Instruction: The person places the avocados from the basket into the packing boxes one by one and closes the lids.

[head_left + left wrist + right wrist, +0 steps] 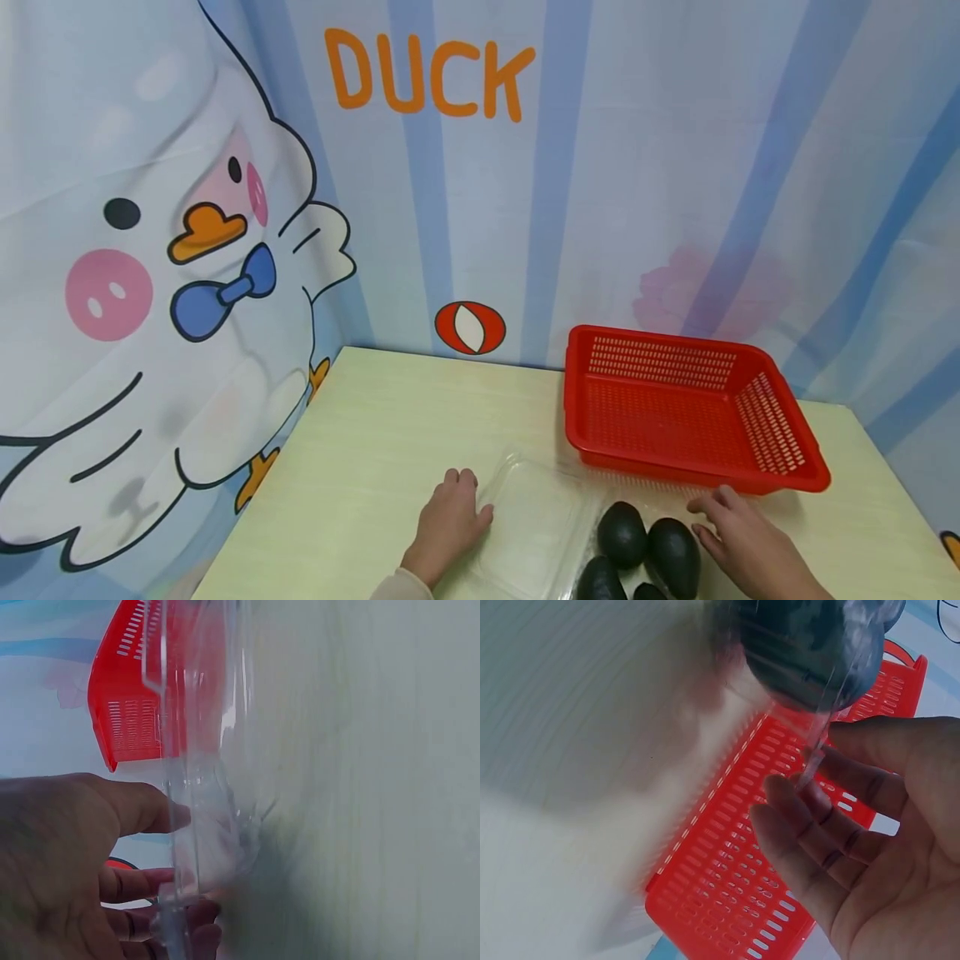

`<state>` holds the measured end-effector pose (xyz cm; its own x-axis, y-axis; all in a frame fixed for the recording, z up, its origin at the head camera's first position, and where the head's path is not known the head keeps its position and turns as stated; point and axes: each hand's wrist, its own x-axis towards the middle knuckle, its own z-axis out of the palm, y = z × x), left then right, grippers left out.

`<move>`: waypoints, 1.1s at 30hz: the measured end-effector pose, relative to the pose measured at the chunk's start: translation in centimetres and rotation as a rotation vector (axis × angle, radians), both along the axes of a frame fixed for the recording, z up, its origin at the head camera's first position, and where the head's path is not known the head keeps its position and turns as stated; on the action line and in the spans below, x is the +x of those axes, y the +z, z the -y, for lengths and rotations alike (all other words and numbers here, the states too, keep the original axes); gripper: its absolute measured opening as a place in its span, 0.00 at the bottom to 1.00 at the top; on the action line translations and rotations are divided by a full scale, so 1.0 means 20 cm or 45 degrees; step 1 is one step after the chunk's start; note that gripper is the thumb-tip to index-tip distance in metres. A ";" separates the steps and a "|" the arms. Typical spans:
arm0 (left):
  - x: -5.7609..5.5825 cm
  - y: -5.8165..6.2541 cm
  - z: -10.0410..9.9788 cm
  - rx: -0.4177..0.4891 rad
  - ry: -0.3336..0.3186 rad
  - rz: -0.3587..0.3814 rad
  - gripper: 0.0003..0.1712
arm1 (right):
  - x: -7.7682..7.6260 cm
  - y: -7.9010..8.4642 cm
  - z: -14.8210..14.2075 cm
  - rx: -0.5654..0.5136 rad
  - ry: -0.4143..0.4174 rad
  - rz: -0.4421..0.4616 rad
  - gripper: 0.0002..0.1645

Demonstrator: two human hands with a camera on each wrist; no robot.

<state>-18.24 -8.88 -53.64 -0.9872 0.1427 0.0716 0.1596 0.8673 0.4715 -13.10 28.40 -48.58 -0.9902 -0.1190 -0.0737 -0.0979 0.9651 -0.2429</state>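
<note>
A clear plastic clamshell container (pixel 534 527) lies unfolded near the table's front, its flat lid on the left. Several dark green avocados (pixel 622 535) sit in the right half; the nearest ones are cut off by the frame's lower edge. My left hand (pixel 448 527) holds the lid's left edge, the thumb on one side and the fingers (pixel 135 883) curled round the other. At the right side, my right hand (pixel 750 546) pinches the container's rim (pixel 810 766) by a corner, close beside an avocado (pixel 802 656).
A red perforated basket (pixel 660 417) stands just behind the container at the back right of the pale table (pixel 375 442). Behind it hangs a blue striped cloth (pixel 480 208) with a printed duck, close to the table's back edge.
</note>
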 end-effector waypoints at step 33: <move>-0.13 0.27 0.16 0.070 -0.074 -0.034 0.04 | 0.11 -0.04 0.15 -0.439 0.061 0.499 0.08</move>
